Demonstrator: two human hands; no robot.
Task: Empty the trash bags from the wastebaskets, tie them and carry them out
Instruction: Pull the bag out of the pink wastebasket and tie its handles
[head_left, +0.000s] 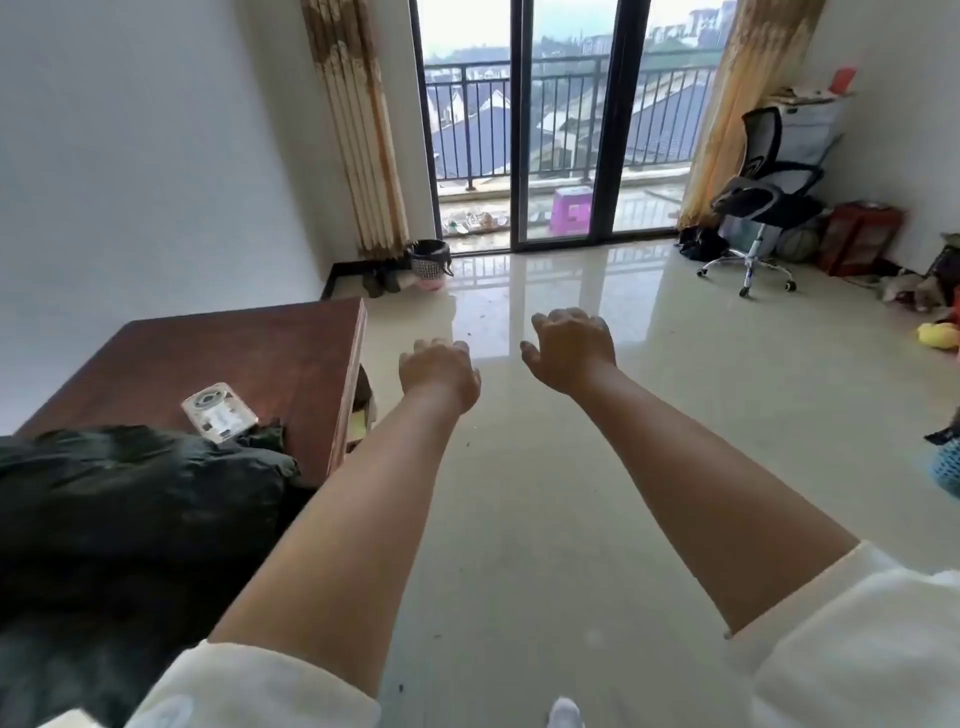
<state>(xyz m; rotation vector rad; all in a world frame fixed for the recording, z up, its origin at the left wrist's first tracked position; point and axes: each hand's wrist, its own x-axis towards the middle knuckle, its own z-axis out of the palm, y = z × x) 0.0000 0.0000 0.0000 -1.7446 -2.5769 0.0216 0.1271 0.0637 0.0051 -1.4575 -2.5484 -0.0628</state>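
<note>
Both arms are stretched out over the glossy cream tile floor (545, 467), and neither hand has hold of anything: the left hand (439, 371) hangs palm down with its fingers loosely curled, the right hand (569, 348) hangs beside it, spread a little wider, fingers relaxed and thumb out. White sleeves (857, 649) are pushed up past the elbows. The floor is so shiny that it mirrors the dark-framed sliding glass door (566, 130) at the far end, with a balcony railing (561, 88) and grey rooftops beyond and a purple stool (571, 210) out on the balcony. Gold patterned curtains (358, 130) hang bunched at either side of the door. Over in the far left corner, at the foot of the left curtain, stands the wastebasket (429, 258), a small mesh one lined with a black trash bag, well apart from both hands. Just beside it on the floor lie a pink item and some dark shoes, too small to tell more. On the left, a dark reddish wooden table (234, 358) carries a clear plastic case (218, 412), and right up against that lies a crumpled black bag (130, 493), heaped across the table's near end. On the right side stand a black mesh office chair (763, 197) on casters, a red box (862, 234) and clutter along the white wall, with a yellow soft toy (940, 335) on the floor.
</note>
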